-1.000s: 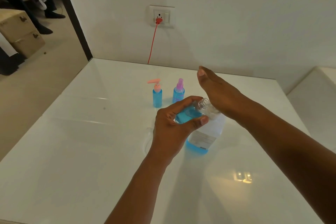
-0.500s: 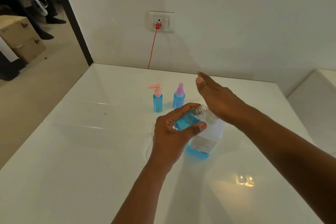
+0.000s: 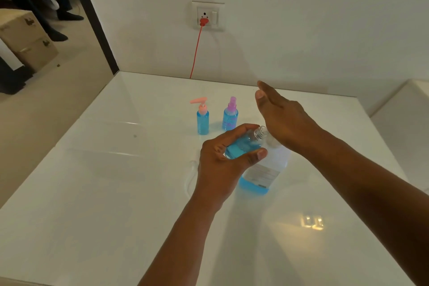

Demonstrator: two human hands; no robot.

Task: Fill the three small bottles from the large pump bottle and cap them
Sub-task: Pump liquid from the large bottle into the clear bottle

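I see the left hand (image 3: 218, 165) with its grip closed around a small clear uncapped bottle of blue liquid (image 3: 243, 145), tilted so its threaded neck points up-right, just beside the top of the large clear pump bottle with blue liquid at its base (image 3: 264, 169) standing on the glossy white surface (image 3: 116, 193). The right hand (image 3: 282, 118) lies flat, fingers extended, grip open, palm down over the large bottle's top; the pump head itself is hidden from me. 2 more small blue-filled bottles stand upright, capped, further back: 1 with a pink pump cap (image 3: 202, 118), 1 with a purple spray cap (image 3: 230, 115).
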